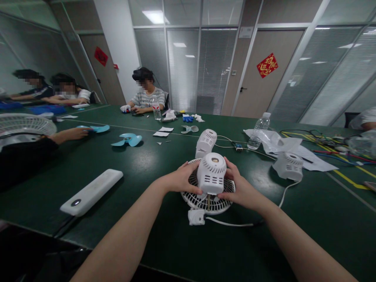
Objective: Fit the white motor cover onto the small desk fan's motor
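Note:
Between my hands is a white vented fan motor housing (pixel 212 174), upright over a round white fan grille (pixel 190 199) that lies on the table. My left hand (pixel 186 178) grips the housing's left side, thumb low and fingers behind. From the right, my right hand (pixel 236 184) closes on the same housing. Below its front edge a short metal shaft and a thin wire show. A small white block (pixel 196 217) with a cable sits at the grille's near edge. Just behind stands a second white vented housing (pixel 206 141).
Blue fan blades (pixel 127 140) and a long white power bank (pixel 92 192) lie left. Another motor housing (pixel 289 166), a water bottle (pixel 259 131), plastic wrapping and cables (pixel 323 135) are at right. A neighbour's hand (pixel 73 134) reaches another blue blade. People sit across the table.

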Tool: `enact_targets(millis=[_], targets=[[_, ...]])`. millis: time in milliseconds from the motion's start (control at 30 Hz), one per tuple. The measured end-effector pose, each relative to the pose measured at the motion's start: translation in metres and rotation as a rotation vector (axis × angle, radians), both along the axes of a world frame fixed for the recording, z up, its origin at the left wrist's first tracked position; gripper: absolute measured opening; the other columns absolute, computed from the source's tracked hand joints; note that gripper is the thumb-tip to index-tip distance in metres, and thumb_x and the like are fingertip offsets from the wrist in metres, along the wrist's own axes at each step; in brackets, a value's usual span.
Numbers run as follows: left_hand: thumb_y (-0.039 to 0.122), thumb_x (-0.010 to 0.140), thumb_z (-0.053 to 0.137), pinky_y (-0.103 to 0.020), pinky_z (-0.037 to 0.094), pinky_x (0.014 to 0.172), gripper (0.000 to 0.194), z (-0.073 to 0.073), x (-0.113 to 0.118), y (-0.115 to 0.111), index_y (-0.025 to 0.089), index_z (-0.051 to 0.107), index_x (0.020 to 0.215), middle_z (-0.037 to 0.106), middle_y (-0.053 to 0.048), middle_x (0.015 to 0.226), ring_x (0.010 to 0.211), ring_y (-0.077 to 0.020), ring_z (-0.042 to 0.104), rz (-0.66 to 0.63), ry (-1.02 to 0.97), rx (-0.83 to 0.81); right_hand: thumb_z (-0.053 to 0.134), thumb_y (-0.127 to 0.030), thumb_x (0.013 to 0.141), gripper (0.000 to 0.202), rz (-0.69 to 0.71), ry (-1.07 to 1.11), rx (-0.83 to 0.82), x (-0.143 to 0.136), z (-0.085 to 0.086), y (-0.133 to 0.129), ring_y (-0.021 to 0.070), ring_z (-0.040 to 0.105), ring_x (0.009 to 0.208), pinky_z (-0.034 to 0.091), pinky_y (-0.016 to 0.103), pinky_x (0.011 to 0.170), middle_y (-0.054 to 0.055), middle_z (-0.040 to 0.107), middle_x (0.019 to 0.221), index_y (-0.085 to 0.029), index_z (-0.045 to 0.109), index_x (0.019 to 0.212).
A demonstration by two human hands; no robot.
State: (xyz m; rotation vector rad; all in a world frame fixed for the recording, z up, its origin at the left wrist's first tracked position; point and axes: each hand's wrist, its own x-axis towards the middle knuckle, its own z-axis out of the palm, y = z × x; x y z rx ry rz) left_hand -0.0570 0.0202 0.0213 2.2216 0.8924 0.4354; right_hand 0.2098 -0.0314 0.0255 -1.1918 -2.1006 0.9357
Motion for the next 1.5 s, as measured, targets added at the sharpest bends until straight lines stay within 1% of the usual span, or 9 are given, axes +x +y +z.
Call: enact_targets(millis=[67,267,600,767,967,1100,1233,1367,1500], targets=[[0.049,0.061,0.076,-0.061,0.002,0.114,0.108,-0.002,-0.002,0.002,0.030,0.016,0.149,0.025,-0.007,0.154,0.142,-0.0384,0.014,-0.002,0.006,0.005,0.078,-0.032,0.070,0.116,0.001,0.013,-0.002,-0.001,0.000,0.000,0.0310,0.041,0.132,0.027,0.058,0.111,0.013,0.040,0.144,-0.032,-0.007,0.148],[0.051,0.057,0.078,-0.059,0.017,0.112,0.110,0.000,-0.005,0.000,0.029,0.020,0.148,0.029,-0.010,0.151,0.138,-0.0393,0.022,0.032,-0.007,-0.047,0.080,-0.031,0.068,0.117,-0.017,0.006,-0.019,-0.003,0.001,-0.001,0.0299,0.041,0.132,0.027,0.056,0.112,0.012,0.043,0.141,-0.031,-0.006,0.148],[0.048,0.058,0.077,-0.060,0.009,0.114,0.107,0.000,0.000,-0.001,0.026,0.022,0.147,0.032,-0.009,0.150,0.139,-0.0404,0.019,0.015,-0.006,-0.004,0.077,-0.029,0.071,0.116,0.003,0.018,0.018,-0.004,-0.002,-0.001,0.0296,0.040,0.133,0.029,0.056,0.111,0.012,0.041,0.144,-0.032,-0.009,0.148],[0.047,0.058,0.076,-0.061,0.014,0.112,0.107,0.001,-0.002,-0.003,0.027,0.021,0.147,0.030,-0.009,0.151,0.140,-0.0410,0.018,0.027,-0.011,-0.024,0.076,-0.030,0.072,0.116,0.008,-0.017,0.031,-0.007,-0.002,-0.003,0.0307,0.036,0.135,0.026,0.058,0.112,0.012,0.036,0.148,-0.033,-0.013,0.147],[0.045,0.059,0.075,-0.059,0.000,0.115,0.108,-0.001,-0.004,-0.003,0.027,0.018,0.148,0.029,-0.008,0.152,0.142,-0.0390,0.012,-0.003,-0.037,-0.006,0.079,-0.036,0.067,0.126,-0.056,-0.036,0.054,-0.014,-0.012,-0.001,0.0326,0.035,0.136,0.023,0.060,0.112,0.013,0.033,0.149,-0.032,-0.019,0.146],[0.049,0.059,0.076,-0.058,-0.003,0.115,0.111,-0.005,-0.005,-0.001,0.026,0.015,0.149,0.025,-0.009,0.154,0.143,-0.0372,0.012,-0.006,0.005,0.023,0.078,-0.037,0.068,0.126,-0.048,-0.044,0.048,-0.014,-0.013,0.000,0.0322,0.038,0.134,0.024,0.060,0.111,0.012,0.037,0.148,-0.031,-0.022,0.145],[0.052,0.060,0.076,-0.057,0.000,0.115,0.112,-0.005,-0.006,-0.001,0.025,0.014,0.150,0.016,-0.010,0.157,0.144,-0.0353,0.007,-0.012,0.048,0.070,0.079,-0.038,0.067,0.124,-0.022,-0.044,0.091,-0.014,-0.013,0.003,0.0314,0.031,0.138,0.023,0.056,0.113,0.011,0.026,0.153,-0.031,-0.016,0.147],[0.048,0.060,0.076,-0.058,-0.002,0.115,0.110,-0.003,-0.006,-0.001,0.027,0.015,0.149,0.015,-0.008,0.158,0.145,-0.0346,0.004,-0.025,0.046,0.084,0.079,-0.042,0.067,0.124,0.018,0.001,0.134,-0.012,-0.021,0.008,0.0309,0.019,0.142,0.016,0.055,0.116,0.010,0.013,0.156,-0.030,-0.015,0.148],[0.049,0.060,0.076,-0.059,-0.001,0.114,0.109,-0.003,-0.006,0.000,0.028,0.018,0.149,0.017,-0.008,0.157,0.145,-0.0351,0.006,-0.029,0.044,0.086,0.075,-0.049,0.069,0.120,0.033,0.029,0.138,-0.013,-0.024,0.009,0.0317,0.019,0.142,0.016,0.055,0.116,0.011,0.012,0.156,-0.029,-0.013,0.148]])
